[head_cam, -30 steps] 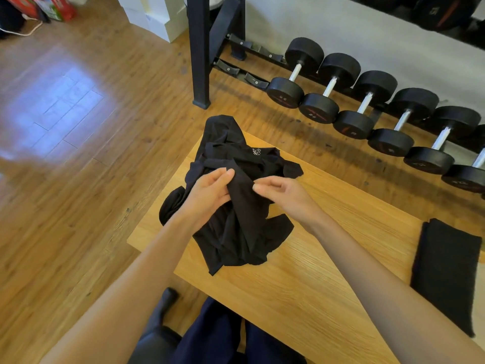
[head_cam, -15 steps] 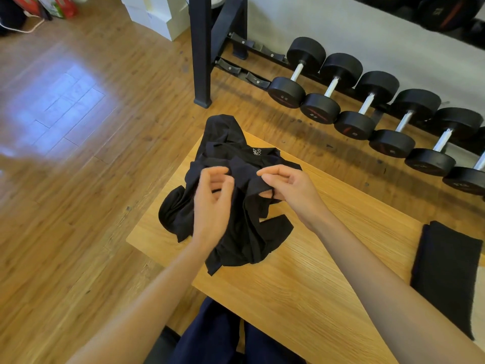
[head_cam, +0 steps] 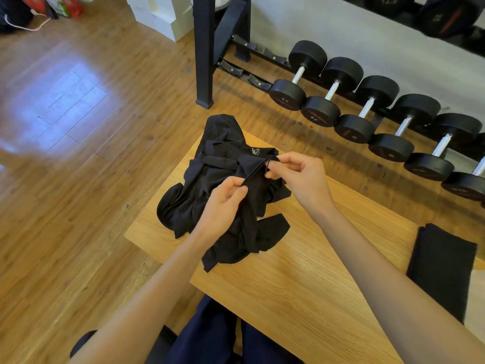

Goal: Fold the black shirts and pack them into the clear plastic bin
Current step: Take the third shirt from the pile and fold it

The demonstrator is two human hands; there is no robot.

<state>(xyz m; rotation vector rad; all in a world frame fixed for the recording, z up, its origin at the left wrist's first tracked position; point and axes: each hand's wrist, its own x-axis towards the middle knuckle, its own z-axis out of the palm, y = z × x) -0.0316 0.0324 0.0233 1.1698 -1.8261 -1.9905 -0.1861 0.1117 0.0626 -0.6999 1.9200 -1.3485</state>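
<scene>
Shirt: crumpled on table, far-left corner. L hand & R hand each pinching same hem edge, pulled taut betw. them, prob. to find edge for folding. Bin: not in view.

The crumpled shirt hides the counter's far corner, and its small label print (perhaps a logo) is unreadable.
</scene>
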